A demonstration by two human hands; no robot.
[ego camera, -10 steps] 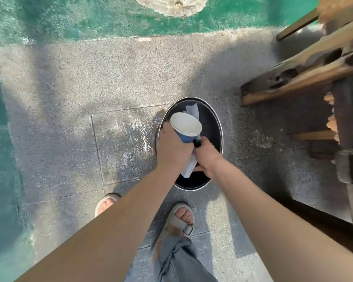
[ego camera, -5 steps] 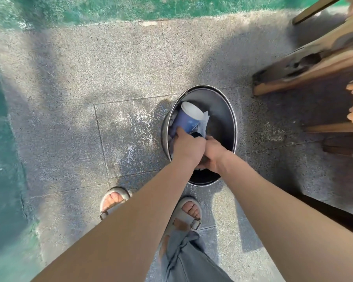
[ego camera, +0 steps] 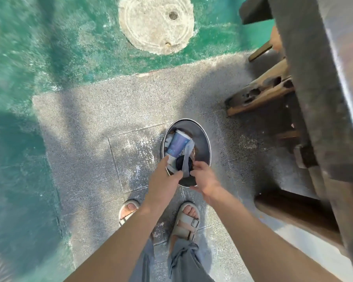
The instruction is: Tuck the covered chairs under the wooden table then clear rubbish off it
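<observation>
A round metal bin (ego camera: 205, 143) stands on the grey paving in front of my feet. Inside it a blue paper cup (ego camera: 178, 144) lies tilted, next to a black lid (ego camera: 181, 162) and a pale paper strip (ego camera: 187, 154) draped across the lid. My left hand (ego camera: 164, 180) hovers over the bin's near rim, fingers stretched out. Just right of it, my right hand (ego camera: 205, 178) has its fingers loosely curled and apart. Neither hand grips anything; the strip's lower end hangs between them. The dark edge of the wooden table (ego camera: 322, 102) runs down the right side.
Rough wooden legs and beams (ego camera: 259, 96) jut out from under the table at right, close to the bin. My sandalled feet (ego camera: 186, 220) stand just behind the bin. Green painted floor (ego camera: 49, 58) with a round manhole cover (ego camera: 156, 23) lies beyond the paving.
Both hands have let go of the cup, lid and paper, which now lie in the bin. The hands have risen and drawn back toward me, and the view has pulled up and away.
</observation>
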